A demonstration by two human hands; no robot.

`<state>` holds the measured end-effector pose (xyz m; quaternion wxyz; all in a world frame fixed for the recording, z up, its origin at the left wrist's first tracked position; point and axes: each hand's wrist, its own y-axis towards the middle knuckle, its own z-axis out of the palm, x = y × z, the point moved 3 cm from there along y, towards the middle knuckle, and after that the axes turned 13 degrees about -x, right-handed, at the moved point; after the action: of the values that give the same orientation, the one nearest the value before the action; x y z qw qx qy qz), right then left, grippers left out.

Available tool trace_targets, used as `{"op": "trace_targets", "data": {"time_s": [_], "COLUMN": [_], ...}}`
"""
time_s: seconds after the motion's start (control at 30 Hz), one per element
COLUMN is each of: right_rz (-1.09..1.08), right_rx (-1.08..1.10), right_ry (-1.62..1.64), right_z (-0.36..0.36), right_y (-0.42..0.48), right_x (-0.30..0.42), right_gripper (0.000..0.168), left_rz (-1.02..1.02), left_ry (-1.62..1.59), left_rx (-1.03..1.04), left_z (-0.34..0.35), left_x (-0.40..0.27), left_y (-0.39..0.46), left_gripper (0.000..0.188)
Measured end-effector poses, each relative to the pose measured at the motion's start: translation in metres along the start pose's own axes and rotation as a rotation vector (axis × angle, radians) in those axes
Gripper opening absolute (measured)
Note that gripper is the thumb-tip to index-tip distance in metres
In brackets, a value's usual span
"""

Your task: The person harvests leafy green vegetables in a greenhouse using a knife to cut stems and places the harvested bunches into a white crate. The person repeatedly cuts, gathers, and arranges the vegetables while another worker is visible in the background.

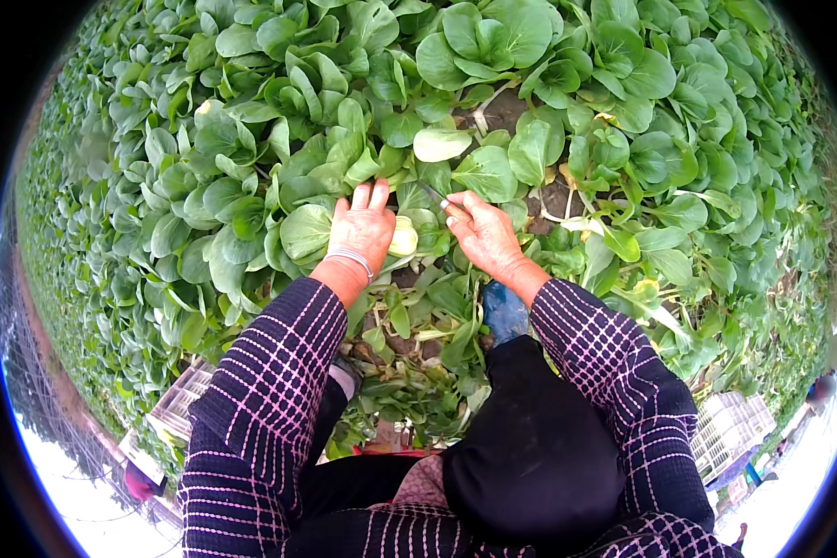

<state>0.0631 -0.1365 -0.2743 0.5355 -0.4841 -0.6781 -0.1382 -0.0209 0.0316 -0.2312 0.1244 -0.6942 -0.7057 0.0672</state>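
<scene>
My left hand (363,227) rests over a head of leafy greens like bok choy (308,232), its fingers reaching in among the leaves. Beside its palm shows a pale, rounded stem base (403,237). Just to the right, my right hand (485,230) grips a small knife (430,192) between thumb and fingers, the thin blade pointing up and left into the leaves. Leaves hide the blade's tip and the fingertips of my left hand. A pale leaf (442,144) lies above the knife.
Dense rows of greens (216,139) surround me. Cut leaves (418,390) litter the soil by my blue shoe (505,312). Light plastic crates stand at the lower left (183,401) and lower right (731,432). Other people are partly visible at both far lower edges.
</scene>
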Motion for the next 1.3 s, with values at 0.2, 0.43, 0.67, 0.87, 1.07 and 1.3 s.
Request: {"op": "trace_targets", "data": {"time_s": [0.2, 0.43, 0.67, 0.87, 1.07, 1.3], "right_rz": [0.018, 0.094, 0.241, 0.165, 0.216, 0.288], "right_rx": [-0.012, 0.004, -0.055, -0.187, -0.064, 0.056], "right_ry": [0.036, 0.132, 0.39, 0.238, 0.394, 0.385], "right_z": [0.008, 0.019, 0.029, 0.026, 0.034, 0.037], "right_y": [0.016, 0.021, 0.01, 0.003, 0.013, 0.035], "right_x": [-0.018, -0.023, -0.027, -0.025, -0.03, -0.032], "right_gripper": [0.028, 0.028, 0.022, 0.021, 0.021, 0.019], "left_rz": [0.024, 0.032, 0.029, 0.009, 0.019, -0.007], "left_ry": [-0.006, -0.01, -0.084, -0.109, -0.124, -0.108], "left_rx": [-0.036, -0.088, -0.121, -0.149, -0.189, -0.085], "left_z": [0.001, 0.001, 0.004, 0.008, 0.01, 0.015], "left_x": [0.008, 0.005, 0.015, 0.017, 0.019, 0.019], "left_y": [0.008, 0.016, 0.007, 0.004, 0.003, 0.009], "left_gripper": [0.017, 0.017, 0.02, 0.017, 0.016, 0.015]}}
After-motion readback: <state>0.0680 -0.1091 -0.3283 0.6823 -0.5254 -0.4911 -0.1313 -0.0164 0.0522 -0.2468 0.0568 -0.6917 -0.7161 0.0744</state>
